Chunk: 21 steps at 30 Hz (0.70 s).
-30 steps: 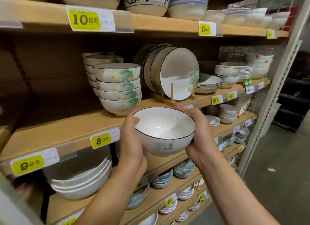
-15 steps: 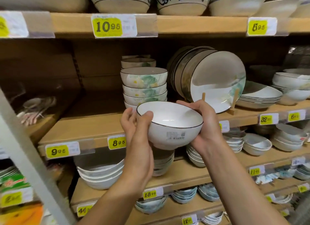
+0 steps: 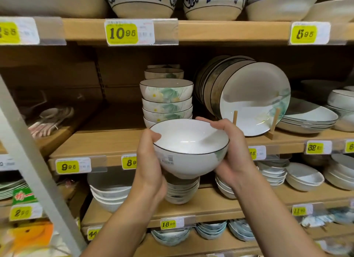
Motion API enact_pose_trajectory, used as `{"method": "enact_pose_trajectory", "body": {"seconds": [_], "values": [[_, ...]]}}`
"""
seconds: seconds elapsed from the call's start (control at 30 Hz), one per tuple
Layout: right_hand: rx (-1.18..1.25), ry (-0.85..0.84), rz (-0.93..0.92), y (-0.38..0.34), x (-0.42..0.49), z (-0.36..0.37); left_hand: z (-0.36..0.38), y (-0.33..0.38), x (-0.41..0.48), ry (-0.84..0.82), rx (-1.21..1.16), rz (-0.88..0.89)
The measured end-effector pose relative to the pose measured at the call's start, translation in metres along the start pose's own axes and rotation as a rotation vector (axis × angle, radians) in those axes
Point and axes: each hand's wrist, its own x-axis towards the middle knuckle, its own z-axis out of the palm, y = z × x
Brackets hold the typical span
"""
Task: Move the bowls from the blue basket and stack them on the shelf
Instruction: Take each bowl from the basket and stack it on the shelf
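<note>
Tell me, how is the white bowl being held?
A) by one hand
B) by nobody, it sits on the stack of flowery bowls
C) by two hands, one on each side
C: the left hand and the right hand each grip one side of the white bowl.

Smooth glossy glazed ceramic on the held bowl [image 3: 189, 153], paper sticker [image 3: 168, 160] on its side. Same glaze on the stacked bowls [image 3: 166, 95] at 12 o'clock. Matt, light wood-look shelf board [image 3: 107, 141]. Paper price tags [image 3: 122, 33] behind clear shiny plastic. Bare-wood rack pegs [image 3: 235, 120] at 2 o'clock.
</note>
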Motion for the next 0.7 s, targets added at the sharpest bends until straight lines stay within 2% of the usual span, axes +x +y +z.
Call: {"method": "enact_pose_trajectory", "body": {"seconds": [0.13, 0.27, 0.37, 0.5, 0.6, 0.7], "values": [[0.041, -0.079, 0.067, -0.007, 0.005, 0.004, -0.002, 0.011, 0.007, -0.074, 0.0, -0.1], [0.115, 0.005, 0.014, 0.002, 0.004, 0.008, -0.003, 0.021, 0.01, -0.109, 0.012, -0.176], [0.108, 0.086, -0.05, 0.0, 0.002, 0.015, -0.007, 0.014, 0.001, -0.105, -0.061, -0.081], [0.064, 0.103, -0.152, -0.008, -0.004, 0.023, -0.011, 0.003, -0.014, -0.16, -0.137, 0.097], [0.046, 0.132, -0.199, -0.012, -0.006, 0.027, -0.014, 0.0, -0.013, -0.239, -0.165, 0.096], [0.076, 0.148, -0.167, -0.016, -0.006, 0.03, -0.016, 0.0, -0.009, -0.364, -0.123, 0.107]]}}
